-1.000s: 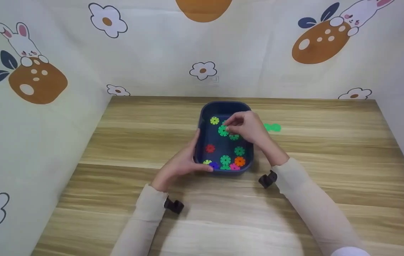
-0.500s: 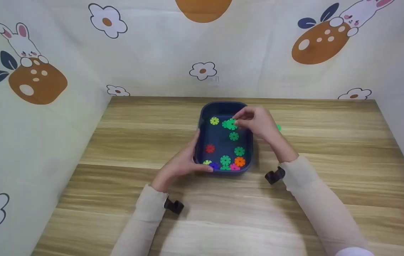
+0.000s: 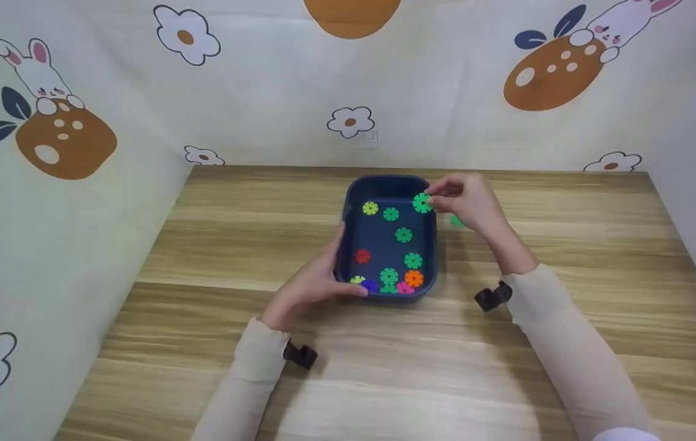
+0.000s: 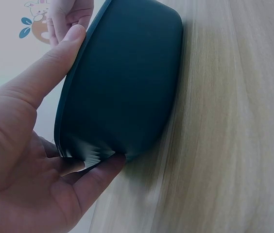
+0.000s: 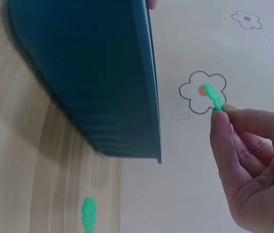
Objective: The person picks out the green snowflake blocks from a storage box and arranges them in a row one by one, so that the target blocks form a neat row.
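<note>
My left hand [image 3: 314,278] grips the near left corner of a dark blue plastic bin [image 3: 348,190]. In the left wrist view its thumb [image 4: 54,68] lies along the rim and its fingers bend against the side wall. Between thumb and fingertips, my right hand [image 3: 475,205] pinches a green snowflake disc [image 3: 421,203], held up at the bin's right rim. The right wrist view shows that same disc [image 5: 214,96] nearly edge-on, above the rim. Other notched discs lie in the bin: a yellow one [image 3: 370,208], a red one [image 3: 362,256], an orange one [image 3: 413,278] and several green ones.
On the wooden table [image 3: 231,245], right of the bin, lies a green piece [image 3: 457,221], partly hidden by my right hand; the right wrist view shows this green piece [image 5: 89,214] too. A patterned cloth [image 3: 274,92] stands behind and along the sides.
My right hand has moved right with the green disc, from over the bin's inside to its right rim. The left hand and the bin stay put.
</note>
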Motion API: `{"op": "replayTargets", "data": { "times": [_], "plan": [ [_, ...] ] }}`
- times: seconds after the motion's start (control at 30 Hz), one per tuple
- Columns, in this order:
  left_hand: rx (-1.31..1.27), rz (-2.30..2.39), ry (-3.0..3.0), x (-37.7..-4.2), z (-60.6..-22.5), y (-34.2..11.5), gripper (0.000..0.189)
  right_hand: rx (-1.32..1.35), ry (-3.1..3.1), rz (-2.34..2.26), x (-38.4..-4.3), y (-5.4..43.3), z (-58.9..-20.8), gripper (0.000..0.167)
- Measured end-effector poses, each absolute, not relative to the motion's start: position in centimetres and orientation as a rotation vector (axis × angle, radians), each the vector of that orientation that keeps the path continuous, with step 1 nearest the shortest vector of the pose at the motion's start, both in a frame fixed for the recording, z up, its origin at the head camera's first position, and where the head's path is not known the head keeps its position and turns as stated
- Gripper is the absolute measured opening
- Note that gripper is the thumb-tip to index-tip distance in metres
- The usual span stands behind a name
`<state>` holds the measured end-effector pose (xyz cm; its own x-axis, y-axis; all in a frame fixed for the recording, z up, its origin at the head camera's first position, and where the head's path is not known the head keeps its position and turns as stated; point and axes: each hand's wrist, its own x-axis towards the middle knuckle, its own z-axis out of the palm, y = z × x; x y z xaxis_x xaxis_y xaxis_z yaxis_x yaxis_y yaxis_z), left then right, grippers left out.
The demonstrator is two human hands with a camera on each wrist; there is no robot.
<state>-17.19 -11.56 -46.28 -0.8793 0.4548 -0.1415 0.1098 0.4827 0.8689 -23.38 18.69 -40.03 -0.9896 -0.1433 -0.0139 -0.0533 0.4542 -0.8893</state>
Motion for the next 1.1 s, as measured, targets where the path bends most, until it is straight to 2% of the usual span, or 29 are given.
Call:
{"op": "replayTargets", "data": {
  "times": [0.43, 1.1],
  "plan": [
    [0.439, 1.364, 2.369, -17.1, -46.1, -11.6, 0.134, -0.129, 2.682, -1.585, -23.7, 22.3, -40.0, 0.018],
    [0.431, 1.384, 2.352, -17.1, -46.3, -11.6, 0.133, 0.052, 2.677, -1.606, -24.0, 27.3, -42.4, 0.024]
  ]
}}
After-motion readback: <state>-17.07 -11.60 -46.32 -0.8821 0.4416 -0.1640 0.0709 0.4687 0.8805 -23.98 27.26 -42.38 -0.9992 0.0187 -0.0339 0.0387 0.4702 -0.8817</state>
